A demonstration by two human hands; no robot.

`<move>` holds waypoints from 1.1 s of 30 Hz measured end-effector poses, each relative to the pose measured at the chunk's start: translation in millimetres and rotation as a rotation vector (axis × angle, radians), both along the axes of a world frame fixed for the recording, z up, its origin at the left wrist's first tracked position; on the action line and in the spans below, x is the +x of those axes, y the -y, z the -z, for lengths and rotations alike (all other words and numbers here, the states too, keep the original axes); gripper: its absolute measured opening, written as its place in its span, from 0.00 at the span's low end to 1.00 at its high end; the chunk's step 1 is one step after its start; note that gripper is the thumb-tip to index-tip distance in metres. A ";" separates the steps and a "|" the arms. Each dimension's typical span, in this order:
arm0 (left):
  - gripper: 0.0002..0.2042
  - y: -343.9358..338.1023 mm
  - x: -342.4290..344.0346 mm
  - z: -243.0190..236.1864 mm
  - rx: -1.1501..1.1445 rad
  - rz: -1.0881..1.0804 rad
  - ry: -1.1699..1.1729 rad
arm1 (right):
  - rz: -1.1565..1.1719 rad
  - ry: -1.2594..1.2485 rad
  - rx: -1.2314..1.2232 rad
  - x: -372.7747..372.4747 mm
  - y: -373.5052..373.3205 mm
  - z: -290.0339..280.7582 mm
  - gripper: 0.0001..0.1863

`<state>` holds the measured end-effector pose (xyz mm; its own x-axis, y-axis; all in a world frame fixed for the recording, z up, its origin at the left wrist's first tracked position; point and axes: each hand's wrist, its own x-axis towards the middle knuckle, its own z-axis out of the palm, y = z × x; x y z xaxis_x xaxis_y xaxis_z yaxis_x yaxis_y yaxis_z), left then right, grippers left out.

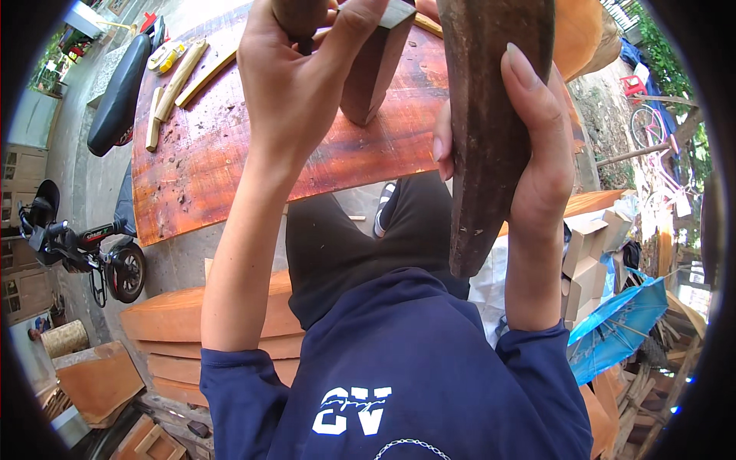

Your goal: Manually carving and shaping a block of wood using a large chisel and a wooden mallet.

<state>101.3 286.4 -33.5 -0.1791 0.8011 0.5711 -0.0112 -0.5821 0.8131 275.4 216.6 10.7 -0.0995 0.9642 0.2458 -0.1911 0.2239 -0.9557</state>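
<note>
My left hand (299,88) is closed round a dark brown rounded piece (294,14) at the top of the view, its thumb against the pale grey top of a dark, angular block (372,77) whose lower tip reaches the reddish wooden table (199,176). My right hand (540,146) grips a long, dark wooden piece (491,184) that tapers downward, thumb on its face and fingertips round its left edge. The far ends of both held pieces are out of view. On the table's left part lie pale wooden strips (180,77) and a yellow tape measure (165,55).
Stacked orange boards (176,322) are below the table at left. A black two-wheeler (92,245) and a dark seat (119,100) stand further left. At right are cardboard (590,253), a blue umbrella (613,322) and a pink bicycle (655,134).
</note>
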 end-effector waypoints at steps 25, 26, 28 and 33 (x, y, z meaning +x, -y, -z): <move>0.13 21.3 3.4 -29.4 -0.063 0.045 -0.140 | -0.132 -0.195 -0.105 13.5 33.2 25.3 0.26; 0.15 23.2 4.0 -33.6 -0.065 0.059 -0.109 | -0.139 -0.198 -0.099 11.7 33.0 24.9 0.26; 0.14 8.0 -14.0 -13.3 0.020 0.017 -0.277 | -0.169 -0.199 -0.144 8.4 31.0 23.3 0.27; 0.14 3.9 -25.1 -9.3 -0.005 0.011 -0.282 | -0.199 -0.192 -0.143 -0.9 21.3 20.3 0.25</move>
